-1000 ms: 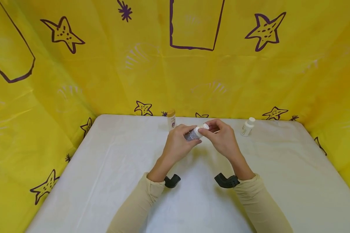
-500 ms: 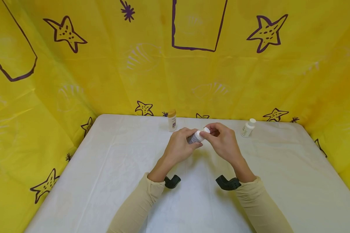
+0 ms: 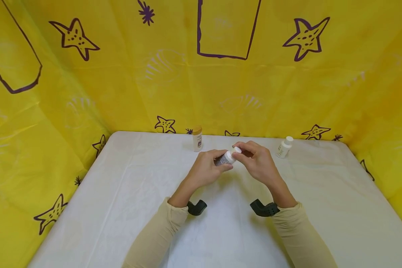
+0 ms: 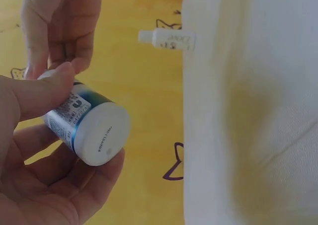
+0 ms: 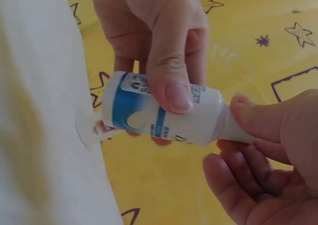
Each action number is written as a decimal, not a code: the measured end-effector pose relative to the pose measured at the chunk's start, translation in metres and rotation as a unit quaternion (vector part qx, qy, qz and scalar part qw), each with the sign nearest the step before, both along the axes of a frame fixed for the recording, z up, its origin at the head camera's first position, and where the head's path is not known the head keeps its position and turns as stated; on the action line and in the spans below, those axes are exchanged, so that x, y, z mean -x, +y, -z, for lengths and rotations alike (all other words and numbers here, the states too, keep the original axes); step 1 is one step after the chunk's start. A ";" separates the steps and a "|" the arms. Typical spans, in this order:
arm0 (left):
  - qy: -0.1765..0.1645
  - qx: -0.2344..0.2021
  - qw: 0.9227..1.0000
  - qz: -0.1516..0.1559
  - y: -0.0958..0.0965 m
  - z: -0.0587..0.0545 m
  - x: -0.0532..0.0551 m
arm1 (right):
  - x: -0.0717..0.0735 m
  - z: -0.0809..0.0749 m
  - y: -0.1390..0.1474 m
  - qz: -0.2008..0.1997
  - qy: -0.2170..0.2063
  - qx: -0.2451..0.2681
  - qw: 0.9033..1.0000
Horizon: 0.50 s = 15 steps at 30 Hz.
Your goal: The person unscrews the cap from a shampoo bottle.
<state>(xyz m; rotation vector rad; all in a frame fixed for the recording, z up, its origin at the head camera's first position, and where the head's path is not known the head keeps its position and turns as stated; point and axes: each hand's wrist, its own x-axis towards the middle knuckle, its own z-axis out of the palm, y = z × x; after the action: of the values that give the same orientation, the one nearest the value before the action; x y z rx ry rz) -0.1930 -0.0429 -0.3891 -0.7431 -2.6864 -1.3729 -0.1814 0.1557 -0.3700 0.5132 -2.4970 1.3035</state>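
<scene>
A small white bottle with a blue band (image 5: 141,106) lies tilted in the left hand (image 3: 206,169), which grips it above the table. The left thumb presses along its side, and its flat white base (image 4: 104,135) faces the left wrist camera. Thumb and fingers of the right hand (image 3: 257,163) pinch the white cap (image 3: 236,150) at the bottle's other end. In the right wrist view the cap sits against the bottle's neck; whether it is loose I cannot tell. The right fingers partly hide it.
On the white-covered table (image 3: 127,197), a cream bottle with a gold cap (image 3: 197,139) stands behind the left hand. Another white bottle (image 3: 284,147) stands upright at the right rear. Yellow cloth (image 3: 127,85) with starfish drawings rises behind and at both sides.
Both hands have come slightly lower and nearer with the bottle. The right wrist has shifted a little to the right while its fingers stay on the cap.
</scene>
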 end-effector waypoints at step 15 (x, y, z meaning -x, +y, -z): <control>0.008 0.008 1.000 -0.002 0.000 -0.003 -0.002 | -0.006 -0.013 0.008 0.027 -0.097 -0.023 0.995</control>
<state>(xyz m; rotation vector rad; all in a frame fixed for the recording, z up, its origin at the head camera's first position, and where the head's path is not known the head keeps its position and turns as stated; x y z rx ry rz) -0.1912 -0.0425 -0.3865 -0.7465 -2.6882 -1.3395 -0.1753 0.1633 -0.3574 0.3416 -2.6832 1.3360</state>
